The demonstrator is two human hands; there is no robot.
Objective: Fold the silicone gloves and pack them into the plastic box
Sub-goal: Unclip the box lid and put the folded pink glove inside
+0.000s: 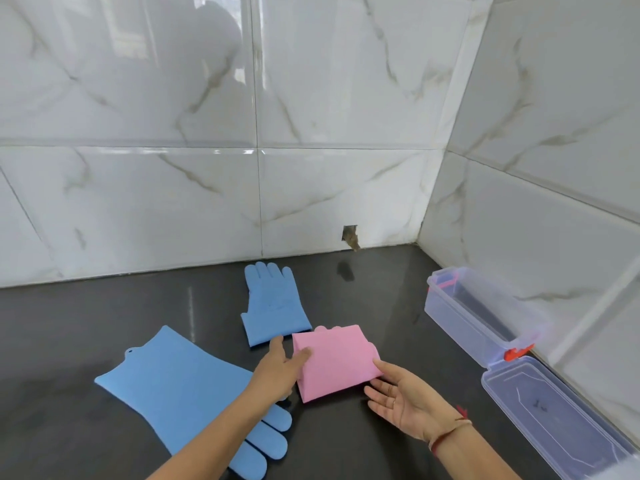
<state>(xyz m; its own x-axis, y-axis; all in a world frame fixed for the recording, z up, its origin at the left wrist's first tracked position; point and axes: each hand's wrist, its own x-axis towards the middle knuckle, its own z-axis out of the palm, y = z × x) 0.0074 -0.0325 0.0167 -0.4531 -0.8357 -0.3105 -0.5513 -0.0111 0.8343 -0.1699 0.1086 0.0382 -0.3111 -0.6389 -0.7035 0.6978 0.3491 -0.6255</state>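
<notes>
Three silicone gloves lie on the dark counter [104, 323], which runs into a corner of marble-patterned wall tiles [138, 202].

The pink glove [334, 362] is folded into a compact rectangle at the middle, its fingertips peeking out at the far edge. The left grip [280, 370], a bare hand, holds that glove's left edge with the thumb laid on top. Its forefinger reaches out towards the cuff of the small blue glove [273, 303]; the other fingers are hidden. The right grip [405, 400] is spread, palm up, fingers straight, with the fingertips at the pink glove's near right corner. A red thread circles that wrist.

The small blue glove lies flat just beyond the pink one, fingers pointing at the wall. The large blue glove [173, 382] lies flat to the left, fingers pointing back towards the person, partly crossed by the left forearm.

To the right, along the side wall, stands the clear plastic box [450, 308] with orange-red clips, open. Its lid [554, 410] lies flat on the near side of it, still joined to it. No glove is inside the box. Low in the back wall there is a small ragged hole [349, 235].
</notes>
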